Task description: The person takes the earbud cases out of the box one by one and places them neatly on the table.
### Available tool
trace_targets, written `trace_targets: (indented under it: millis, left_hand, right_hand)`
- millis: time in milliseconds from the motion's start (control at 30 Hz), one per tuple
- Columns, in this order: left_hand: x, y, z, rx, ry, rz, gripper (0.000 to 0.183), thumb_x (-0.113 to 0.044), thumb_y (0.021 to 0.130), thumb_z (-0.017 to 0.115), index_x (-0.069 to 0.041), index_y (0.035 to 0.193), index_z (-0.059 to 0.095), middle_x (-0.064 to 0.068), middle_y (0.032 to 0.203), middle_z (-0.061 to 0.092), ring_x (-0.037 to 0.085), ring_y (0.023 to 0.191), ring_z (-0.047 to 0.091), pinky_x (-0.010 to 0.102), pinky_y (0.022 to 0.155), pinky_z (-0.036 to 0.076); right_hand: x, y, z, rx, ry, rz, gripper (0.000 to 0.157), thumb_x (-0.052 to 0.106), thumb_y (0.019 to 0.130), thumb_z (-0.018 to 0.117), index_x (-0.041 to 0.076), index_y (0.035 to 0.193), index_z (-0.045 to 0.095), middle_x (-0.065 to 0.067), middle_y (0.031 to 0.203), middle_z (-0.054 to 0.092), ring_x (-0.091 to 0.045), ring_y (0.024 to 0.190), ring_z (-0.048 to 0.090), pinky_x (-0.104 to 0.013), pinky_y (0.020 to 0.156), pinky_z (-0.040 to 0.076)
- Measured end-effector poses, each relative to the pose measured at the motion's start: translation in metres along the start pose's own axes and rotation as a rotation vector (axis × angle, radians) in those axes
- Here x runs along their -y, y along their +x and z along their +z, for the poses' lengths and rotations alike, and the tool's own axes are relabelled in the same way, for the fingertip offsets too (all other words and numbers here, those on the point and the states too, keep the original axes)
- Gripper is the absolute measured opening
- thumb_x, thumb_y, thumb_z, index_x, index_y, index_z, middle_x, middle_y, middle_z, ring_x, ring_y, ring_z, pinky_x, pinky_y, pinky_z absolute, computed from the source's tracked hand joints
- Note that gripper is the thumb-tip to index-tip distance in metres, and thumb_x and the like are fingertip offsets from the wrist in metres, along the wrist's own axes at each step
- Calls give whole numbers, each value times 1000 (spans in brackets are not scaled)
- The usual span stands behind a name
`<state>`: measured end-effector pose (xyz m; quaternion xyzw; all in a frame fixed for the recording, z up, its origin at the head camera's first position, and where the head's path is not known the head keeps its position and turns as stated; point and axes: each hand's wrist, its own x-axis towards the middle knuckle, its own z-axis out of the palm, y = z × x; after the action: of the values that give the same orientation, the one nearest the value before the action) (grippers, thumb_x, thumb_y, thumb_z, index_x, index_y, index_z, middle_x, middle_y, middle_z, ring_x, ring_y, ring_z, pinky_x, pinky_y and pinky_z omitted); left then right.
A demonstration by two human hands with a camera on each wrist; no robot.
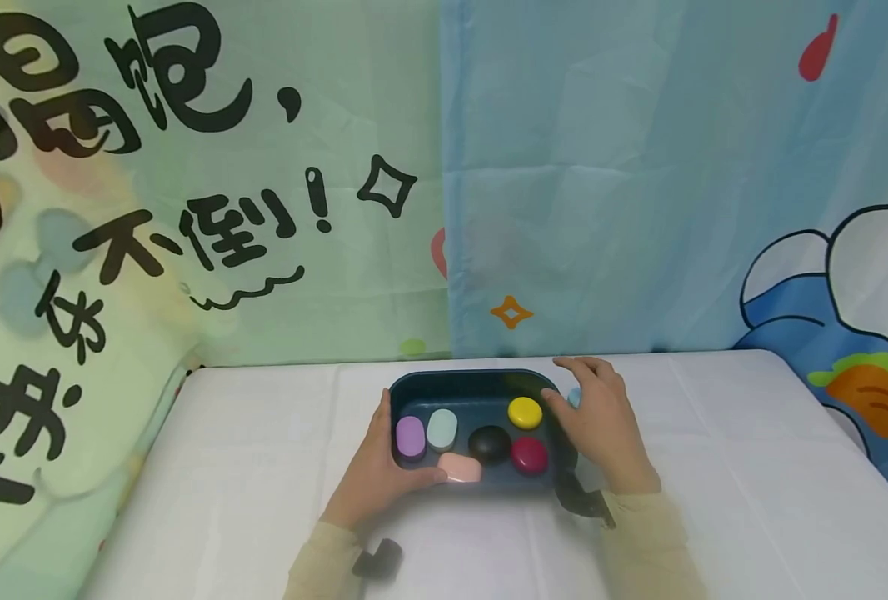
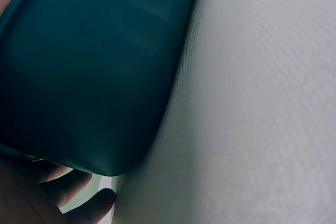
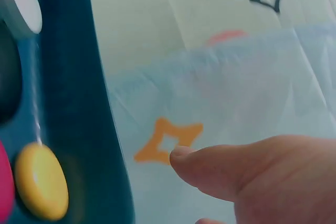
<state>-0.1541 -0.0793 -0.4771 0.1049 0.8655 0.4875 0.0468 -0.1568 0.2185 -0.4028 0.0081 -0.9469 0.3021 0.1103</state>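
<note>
A dark blue-green tray [image 1: 474, 379] is on the white table, holding several smooth rounded pieces. Inside it are a purple piece [image 1: 410, 437], a pale mint one [image 1: 441, 430], a black one [image 1: 490, 445], a yellow one [image 1: 525, 412], a crimson one [image 1: 529, 456] and a salmon one [image 1: 461, 467]. My left hand [image 1: 391, 467] grips the tray's left end, its thumb tip beside the salmon piece. Over the tray's right end is my right hand [image 1: 601, 421], thumb and forefinger spread. A light blue thing [image 1: 575, 397] shows behind that hand, mostly hidden.
White cloth covers the table [image 1: 226, 483]. Behind its far edge hangs a printed curtain [image 1: 601, 208], green on the left and blue on the right. Dark straps [image 1: 582, 500] are at the wrists.
</note>
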Motion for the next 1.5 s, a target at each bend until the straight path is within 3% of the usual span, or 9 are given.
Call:
trace_targets:
  millis: [300,567,800,1500]
  left_hand:
    - [0,-1,0,-3,-15,0,134,-53,68,89,-11,163,3,7,168,14,29,151,21,55,117,27]
    - [-3,-1,-1,8,-4,-2,134,-52,69,89,-10,163,3,10,168,14,30,151,21,55,116,28]
    - [-3,0,-1,13,16,-3,134,-51,70,89,-10,162,2,11,168,12,31,151,19,55,117,27]
    - [1,1,-1,16,-8,32,138,-57,68,88,-7,162,1,14,167,9,31,152,14,55,118,24]
  right_hand:
    - [32,0,29,67,-16,-44,50,18,94,72,2,138,58,-28,139,46,-46,128,41,-60,102,44]
    - [50,-4,55,100,-13,-150,49,17,89,78,6,134,63,-23,137,51,-43,129,46,-58,102,44]
    - [60,-7,72,162,-10,-192,49,15,87,79,6,133,63,-20,139,51,-40,127,47,-51,100,49]
    - [78,-4,108,338,-53,-214,50,8,83,79,5,131,65,-23,142,51,-44,126,48,-57,98,49]
